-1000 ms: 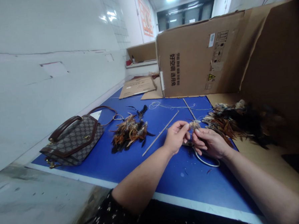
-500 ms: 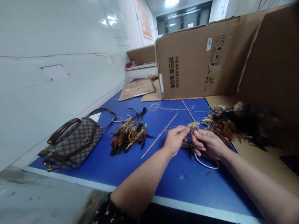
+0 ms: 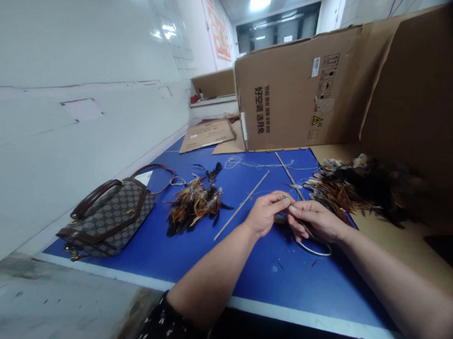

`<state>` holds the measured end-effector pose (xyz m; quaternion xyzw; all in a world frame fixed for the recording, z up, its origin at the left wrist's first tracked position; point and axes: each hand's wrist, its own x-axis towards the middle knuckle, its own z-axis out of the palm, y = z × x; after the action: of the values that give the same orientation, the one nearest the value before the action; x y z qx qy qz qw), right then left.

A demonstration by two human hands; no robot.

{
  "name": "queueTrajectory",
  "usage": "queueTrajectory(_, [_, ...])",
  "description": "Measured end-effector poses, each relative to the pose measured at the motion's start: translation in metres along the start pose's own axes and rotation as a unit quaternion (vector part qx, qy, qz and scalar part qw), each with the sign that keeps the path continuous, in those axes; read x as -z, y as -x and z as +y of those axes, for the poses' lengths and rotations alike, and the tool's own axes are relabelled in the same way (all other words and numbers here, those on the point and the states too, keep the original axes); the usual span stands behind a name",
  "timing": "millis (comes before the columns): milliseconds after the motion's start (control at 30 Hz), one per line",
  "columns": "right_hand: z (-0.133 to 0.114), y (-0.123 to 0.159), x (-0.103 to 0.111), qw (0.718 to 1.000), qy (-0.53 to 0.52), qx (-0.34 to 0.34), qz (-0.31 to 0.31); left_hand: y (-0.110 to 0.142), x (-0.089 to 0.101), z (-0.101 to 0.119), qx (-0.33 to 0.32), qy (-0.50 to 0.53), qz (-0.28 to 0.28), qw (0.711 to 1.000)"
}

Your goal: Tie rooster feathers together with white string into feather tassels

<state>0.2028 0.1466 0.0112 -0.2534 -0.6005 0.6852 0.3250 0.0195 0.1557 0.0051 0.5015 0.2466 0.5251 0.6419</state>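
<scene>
My left hand (image 3: pixel 267 214) and my right hand (image 3: pixel 315 219) meet above the blue table, both closed in a pinch with thumbs pointing at each other. Between their fingertips is a small feather tuft (image 3: pixel 283 197), nearly all hidden by the fingers. Below my right hand lies a metal-looped tool (image 3: pixel 315 254), probably scissors, its other end covered by the hands. To the right of my right hand is a big pile of brown and black feathers (image 3: pixel 336 186). A smaller feather pile (image 3: pixel 195 204) rests left of my left hand.
A thin stick (image 3: pixel 241 205) lies left of my hands, and a second stick (image 3: pixel 286 170) beyond them. Loose string (image 3: pixel 254 164) curls behind. A patterned handbag (image 3: pixel 113 216) stands at left. A large cardboard box (image 3: pixel 291 95) rises at the back, with flat cardboard (image 3: pixel 207 135) beside it.
The pale, fluffy end of the tuft stood up above my fingertips and now is mostly hidden between them. My fingers have drawn closer together.
</scene>
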Motion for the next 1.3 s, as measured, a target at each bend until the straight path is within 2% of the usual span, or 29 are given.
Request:
queueTrajectory(67, [-0.006,0.003,0.006,0.988,0.133,0.045,0.062,-0.002,0.002,-0.002,0.005,0.008,0.018,1.000])
queueTrajectory(100, [-0.009,0.004,0.010,0.970,0.203,0.082,0.108,-0.002,0.003,-0.002,0.013,0.015,0.026,0.999])
queueTrajectory(167, [-0.014,0.005,0.015,0.916,0.312,0.165,0.191,-0.002,0.004,-0.003,0.049,0.022,0.019,0.998])
queueTrajectory(233, [-0.017,0.006,0.018,0.877,0.364,0.223,0.221,-0.001,0.004,-0.003,0.100,0.023,-0.022,0.994])
queueTrajectory(267, [-0.017,0.006,0.019,0.871,0.376,0.234,0.212,0.000,0.003,-0.003,0.121,0.024,-0.046,0.991])
queueTrajectory(333, [-0.017,0.006,0.018,0.877,0.386,0.227,0.176,0.002,0.002,-0.004,0.144,0.029,-0.074,0.986])
queueTrajectory(433, [-0.013,0.005,0.017,0.892,0.381,0.197,0.144,0.002,0.001,-0.006,0.146,0.034,-0.070,0.986])
queueTrajectory(600, [-0.008,0.005,0.017,0.900,0.361,0.190,0.156,0.000,0.001,-0.011,0.142,0.059,-0.063,0.986])
queueTrajectory(733, [-0.007,0.005,0.017,0.900,0.360,0.197,0.149,0.000,-0.001,-0.013,0.142,0.066,-0.034,0.987])
queueTrajectory(900, [-0.002,0.004,0.014,0.869,0.394,0.239,0.179,-0.002,0.001,-0.014,0.133,0.042,-0.004,0.990])
queueTrajectory(1033, [0.003,0.001,0.007,0.848,0.420,0.282,0.157,-0.002,0.002,-0.016,0.136,0.025,-0.001,0.990])
queueTrajectory(1167, [0.002,0.000,0.006,0.842,0.430,0.286,0.157,-0.001,0.000,-0.013,0.120,0.018,0.021,0.992])
queueTrajectory(1233, [-0.001,0.002,0.017,0.835,0.436,0.271,0.198,-0.002,0.000,-0.009,0.112,0.021,0.041,0.993])
queueTrajectory(1300, [-0.006,0.006,0.038,0.806,0.461,0.241,0.283,-0.002,0.000,-0.005,0.104,0.023,0.067,0.992])
